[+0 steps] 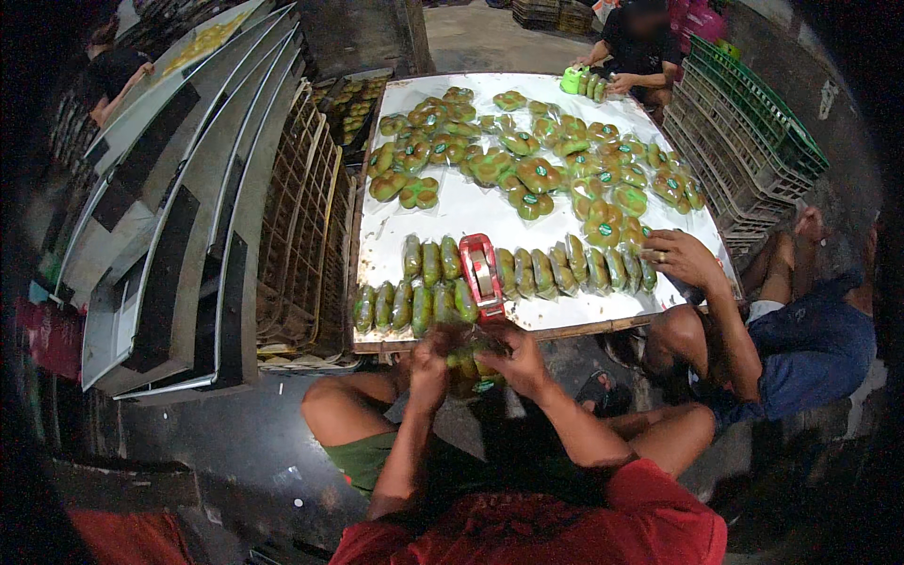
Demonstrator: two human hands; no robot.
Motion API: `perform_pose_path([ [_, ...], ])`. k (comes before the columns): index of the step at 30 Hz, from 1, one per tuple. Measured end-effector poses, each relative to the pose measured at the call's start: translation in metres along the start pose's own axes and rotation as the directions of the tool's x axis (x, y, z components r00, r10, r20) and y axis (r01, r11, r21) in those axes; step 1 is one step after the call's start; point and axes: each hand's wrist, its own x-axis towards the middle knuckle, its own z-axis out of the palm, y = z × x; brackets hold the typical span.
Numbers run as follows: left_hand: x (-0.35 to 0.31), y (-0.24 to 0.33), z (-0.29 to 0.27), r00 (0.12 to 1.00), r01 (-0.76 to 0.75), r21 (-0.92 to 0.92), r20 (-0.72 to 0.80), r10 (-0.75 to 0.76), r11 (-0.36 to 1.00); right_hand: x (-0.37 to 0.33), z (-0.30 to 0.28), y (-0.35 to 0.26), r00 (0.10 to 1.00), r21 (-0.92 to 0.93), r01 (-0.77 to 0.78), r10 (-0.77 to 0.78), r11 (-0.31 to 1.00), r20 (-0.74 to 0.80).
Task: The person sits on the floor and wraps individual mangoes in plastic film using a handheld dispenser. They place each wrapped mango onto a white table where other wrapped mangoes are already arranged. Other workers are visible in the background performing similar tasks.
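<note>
My left hand [428, 365] and my right hand [520, 360] are closed on the two sides of a clear plastic pack of fruit [466, 375], just off the table's near edge. The fruit inside is round and green-brown; shadow and blur hide its details. Right ahead of my hands, a red tape dispenser [482, 275] lies on the table. Packs of fruit [443, 261] stand on edge in rows to its left, and another row of packs [565, 268] runs to its right.
Many flat fruit packs [537, 174] cover the far part of the white table [395, 226]. Stacked crates [301, 217] flank it on the left, more crates [744, 141] on the right. A co-worker's hand [683, 256] touches the right row; another person [640, 52] handles packs at the far corner.
</note>
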Motion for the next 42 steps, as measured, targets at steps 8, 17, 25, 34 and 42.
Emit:
perform_pose_path([
  [8,0.015,-0.001,-0.001,0.969,0.243,-0.282,0.029,-0.245,0.928,-0.001,0.002,0.040,0.992,0.218,-0.121,0.124,0.968,0.002],
  [17,0.007,-0.012,0.006,0.982,0.175,-0.026,0.071,-0.173,0.984,0.003,0.000,0.043,0.994,0.042,-0.101,0.102,0.994,-0.027],
  [25,0.009,0.013,0.011,0.975,0.217,-0.059,0.053,-0.214,0.974,0.004,0.006,0.026,0.998,0.172,-0.044,0.051,0.984,-0.036],
  [34,0.011,0.004,0.019,0.981,0.193,-0.121,0.040,-0.189,0.974,0.010,-0.008,0.064,0.998,0.031,-0.068,0.068,0.997,0.012],
  [42,0.011,-0.036,0.013,0.994,0.107,-0.063,-0.010,-0.108,0.992,0.008,0.006,0.040,0.995,0.082,0.030,-0.021,0.996,-0.101],
])
